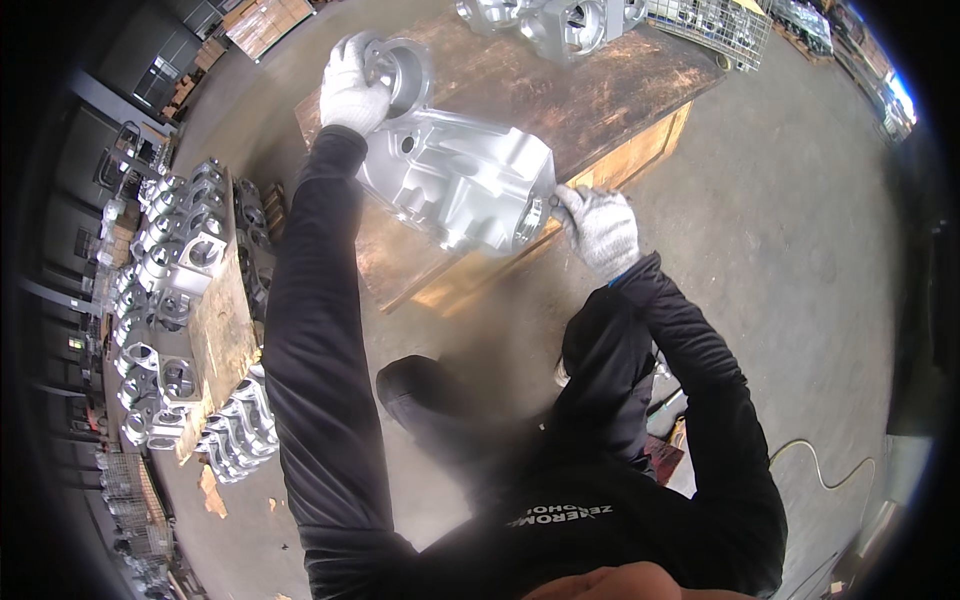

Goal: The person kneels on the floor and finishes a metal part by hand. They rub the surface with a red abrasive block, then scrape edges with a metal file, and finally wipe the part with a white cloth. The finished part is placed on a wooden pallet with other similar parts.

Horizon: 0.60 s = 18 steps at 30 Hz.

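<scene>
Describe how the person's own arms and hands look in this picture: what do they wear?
Both arms are covered by long black sleeves of a dark top, loose and slightly creased. The left hand and the right hand each wear a white knitted work glove, a little grey with dirt. At the right glove's wrist a thin blue edge shows. No watch or cable is visible on either arm.

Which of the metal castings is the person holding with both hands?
The large silver casting at the near edge of the wooden table. The left hand grips its round flange, the right hand its other end; the other castings lie untouched.
</scene>
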Available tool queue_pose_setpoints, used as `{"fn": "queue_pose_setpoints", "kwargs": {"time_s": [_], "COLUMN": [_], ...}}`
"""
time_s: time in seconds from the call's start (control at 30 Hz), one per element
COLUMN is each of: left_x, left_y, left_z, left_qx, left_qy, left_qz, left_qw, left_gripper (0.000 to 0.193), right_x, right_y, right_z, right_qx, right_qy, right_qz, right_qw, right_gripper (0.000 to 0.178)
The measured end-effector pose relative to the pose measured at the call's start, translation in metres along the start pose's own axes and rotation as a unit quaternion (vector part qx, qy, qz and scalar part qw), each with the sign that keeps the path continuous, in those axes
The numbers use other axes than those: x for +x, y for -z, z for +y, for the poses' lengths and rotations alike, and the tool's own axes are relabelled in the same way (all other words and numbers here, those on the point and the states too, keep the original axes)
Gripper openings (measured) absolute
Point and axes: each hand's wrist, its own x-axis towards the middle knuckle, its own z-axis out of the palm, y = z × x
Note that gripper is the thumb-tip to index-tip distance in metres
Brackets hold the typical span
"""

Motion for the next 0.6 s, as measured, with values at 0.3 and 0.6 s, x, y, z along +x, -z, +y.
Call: {"fn": "queue_pose_setpoints", "kwargs": {"time_s": [0.3, 0.6], "left_x": [-0.001, 0.001], "left_y": [-0.006, -0.008], "left_z": [-0.010, -0.007], "left_qx": [-0.010, -0.004], "left_qy": [-0.039, -0.038], "left_qz": [0.027, 0.041], "left_qw": [0.999, 0.998], "left_gripper": [0.058, 0.054], "right_x": [-0.023, -0.011], "right_y": [-0.013, 0.027], "right_z": [-0.023, -0.076], "right_qx": [0.105, 0.119], "right_qy": [-0.148, -0.147], "right_qz": [-0.101, -0.186], "right_qw": [0.978, 0.964], "right_gripper": [0.021, 0.020]}}
